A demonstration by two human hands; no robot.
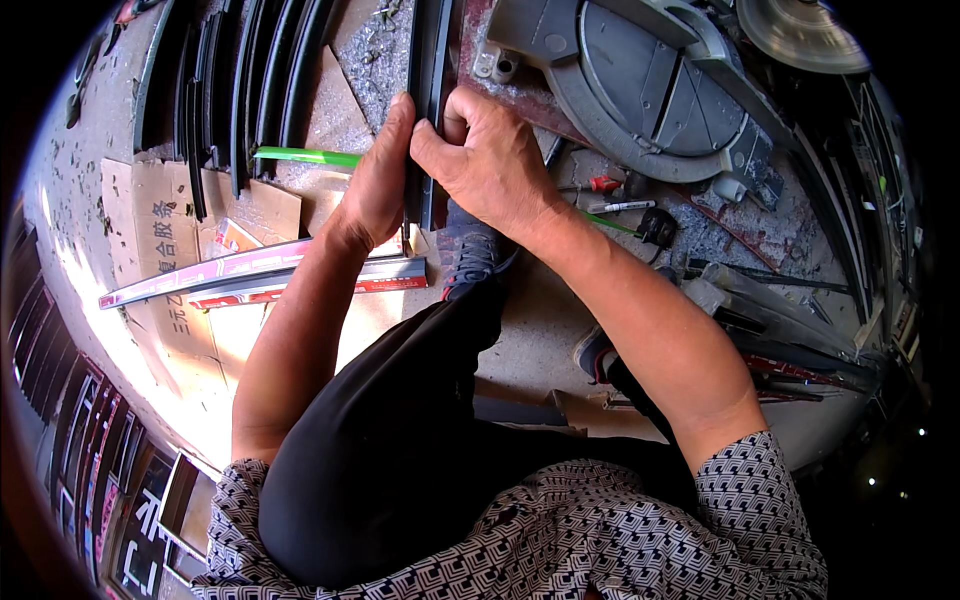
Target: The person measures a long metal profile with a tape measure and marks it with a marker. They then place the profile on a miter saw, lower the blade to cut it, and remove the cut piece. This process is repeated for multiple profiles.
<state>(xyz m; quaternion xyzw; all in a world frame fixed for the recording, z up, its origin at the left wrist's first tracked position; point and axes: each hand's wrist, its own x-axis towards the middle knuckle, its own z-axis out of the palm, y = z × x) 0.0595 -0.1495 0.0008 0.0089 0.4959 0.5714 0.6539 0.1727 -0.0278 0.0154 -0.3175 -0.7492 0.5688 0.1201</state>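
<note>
Just ahead of your bent knee, the dark long profile (431, 60) lies between both your hands, its long axis running straight away from you, out past the top of the view, its near end beside your shoe (470, 250). Neither hand is clearly nearer: your left hand (378, 188) is against its left side and your right hand (492, 165) comes over it from the right. Your left hand stands on edge, its uppermost digit pointing forward along the profile; its other fingers are hidden, so I cannot tell whether they close around anything. Your right hand is curled, knuckles up, grasping the profile with its thumb laid across toward the left hand. Your left forearm rises fairly steeply; your right one slants inward. A bright green strip (305, 156) passes behind your left hand.
</note>
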